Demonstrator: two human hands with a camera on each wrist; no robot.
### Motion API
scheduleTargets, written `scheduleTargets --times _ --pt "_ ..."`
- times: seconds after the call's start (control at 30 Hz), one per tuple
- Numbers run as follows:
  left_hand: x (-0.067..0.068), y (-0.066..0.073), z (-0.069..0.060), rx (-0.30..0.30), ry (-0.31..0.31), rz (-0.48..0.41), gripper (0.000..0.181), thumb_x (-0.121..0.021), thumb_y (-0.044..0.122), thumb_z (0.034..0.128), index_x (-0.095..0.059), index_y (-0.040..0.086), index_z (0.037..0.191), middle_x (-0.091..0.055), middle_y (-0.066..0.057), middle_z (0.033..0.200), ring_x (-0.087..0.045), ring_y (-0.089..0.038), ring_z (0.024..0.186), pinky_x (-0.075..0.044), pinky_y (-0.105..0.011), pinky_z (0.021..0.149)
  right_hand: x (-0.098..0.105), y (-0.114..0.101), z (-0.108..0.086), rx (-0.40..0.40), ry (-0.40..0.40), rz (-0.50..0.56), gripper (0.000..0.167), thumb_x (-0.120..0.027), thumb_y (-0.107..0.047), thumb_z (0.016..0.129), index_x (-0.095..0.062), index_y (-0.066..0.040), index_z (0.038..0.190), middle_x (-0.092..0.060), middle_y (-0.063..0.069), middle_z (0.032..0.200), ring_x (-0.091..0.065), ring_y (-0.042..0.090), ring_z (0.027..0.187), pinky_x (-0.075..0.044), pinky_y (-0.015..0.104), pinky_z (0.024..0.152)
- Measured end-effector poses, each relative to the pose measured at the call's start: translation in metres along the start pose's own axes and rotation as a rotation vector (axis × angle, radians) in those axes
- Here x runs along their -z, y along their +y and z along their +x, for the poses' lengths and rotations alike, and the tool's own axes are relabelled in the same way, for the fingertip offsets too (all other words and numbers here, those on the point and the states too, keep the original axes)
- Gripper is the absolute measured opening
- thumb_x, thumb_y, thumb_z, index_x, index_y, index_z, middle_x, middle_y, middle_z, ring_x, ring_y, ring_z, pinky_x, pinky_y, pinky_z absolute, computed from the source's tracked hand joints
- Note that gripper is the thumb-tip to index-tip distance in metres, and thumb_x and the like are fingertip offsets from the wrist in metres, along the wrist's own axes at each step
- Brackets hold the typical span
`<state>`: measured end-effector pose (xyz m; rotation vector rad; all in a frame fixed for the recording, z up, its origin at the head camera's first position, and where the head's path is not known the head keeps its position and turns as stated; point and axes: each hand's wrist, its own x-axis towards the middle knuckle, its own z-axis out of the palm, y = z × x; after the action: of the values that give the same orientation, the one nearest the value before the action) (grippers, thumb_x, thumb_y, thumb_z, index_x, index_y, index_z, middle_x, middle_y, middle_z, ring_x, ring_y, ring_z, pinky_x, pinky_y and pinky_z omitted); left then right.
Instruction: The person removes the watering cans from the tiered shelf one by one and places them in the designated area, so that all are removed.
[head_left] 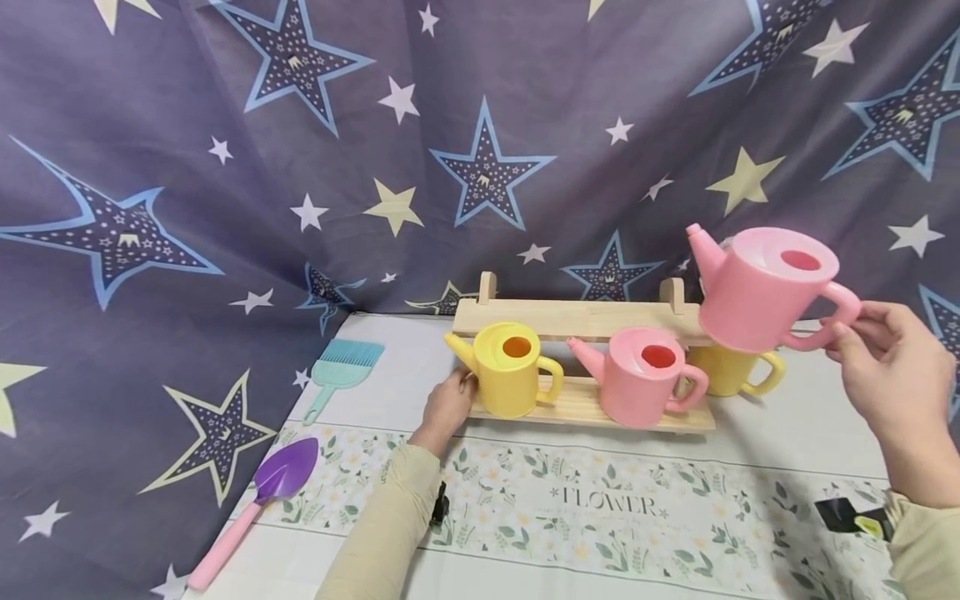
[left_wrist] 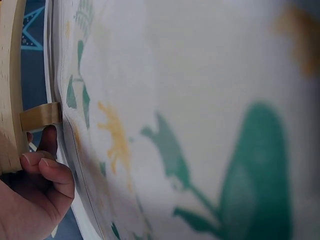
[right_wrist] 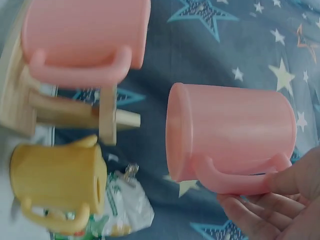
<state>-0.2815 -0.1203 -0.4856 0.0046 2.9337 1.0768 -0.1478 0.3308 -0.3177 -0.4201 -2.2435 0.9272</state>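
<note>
A pink watering can (head_left: 765, 292) is in the air above the right end of a two-tier wooden shelf (head_left: 577, 317). My right hand (head_left: 896, 367) pinches it by the handle between thumb and fingers. At the shelf's left end, my left hand (head_left: 448, 408) grips the lower board; the left wrist view shows curled fingers (left_wrist: 55, 172) at the wood's edge. On the lower board stand a yellow watering can (head_left: 506, 383) and another pink watering can (head_left: 633, 392). A second yellow watering can (right_wrist: 60, 175) stands beside the shelf's right end, partly hidden in the head view.
To the left lie a turquoise brush (head_left: 339, 372) and a purple trowel with a pink handle (head_left: 228, 546). A floral runner (head_left: 540, 500) crosses the white table. A star-print curtain (head_left: 525, 75) hangs behind. The right wrist view shows a white and green bag (right_wrist: 131, 205) behind the yellow can.
</note>
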Motion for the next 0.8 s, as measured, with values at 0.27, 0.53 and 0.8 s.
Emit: scheduleTargets --times 0.27,0.53,0.8 --pt "0.001 -0.002 -0.001 0.006 0.017 0.009 0.042 -0.041 0.040 0.1043 -0.049 0.027 0.143 -0.066 -0.015 0.120 -0.065 -0.033 0.097 -0.050 -0.050 0.081 0.006 0.035 0.002 0.028 0.075 0.182 0.033 -0.048 0.004 0.097 -0.048 -0.026 0.110 -0.049 -0.031 0.086 -0.048 -0.021 0.069 -0.039 -0.003 0.067" --pt "0.001 0.000 0.000 0.004 0.012 0.025 0.042 -0.041 0.039 0.1045 -0.049 0.026 0.143 -0.067 -0.015 0.117 -0.063 -0.029 0.091 -0.050 -0.048 0.077 -0.011 0.168 0.041 0.118 0.180 0.382 0.026 -0.053 -0.006 0.099 -0.055 -0.018 0.121 -0.061 -0.025 0.094 -0.056 -0.016 0.076 -0.043 0.000 0.068" --pt "0.001 0.002 0.000 0.014 0.011 0.022 0.042 -0.041 0.039 0.1044 -0.049 0.026 0.143 -0.064 -0.016 0.125 -0.063 -0.034 0.103 -0.050 -0.051 0.084 -0.016 0.215 0.051 -0.051 0.179 0.409 0.023 -0.045 0.000 0.100 -0.053 -0.017 0.113 -0.050 -0.021 0.088 -0.049 -0.015 0.073 -0.038 -0.003 0.067"
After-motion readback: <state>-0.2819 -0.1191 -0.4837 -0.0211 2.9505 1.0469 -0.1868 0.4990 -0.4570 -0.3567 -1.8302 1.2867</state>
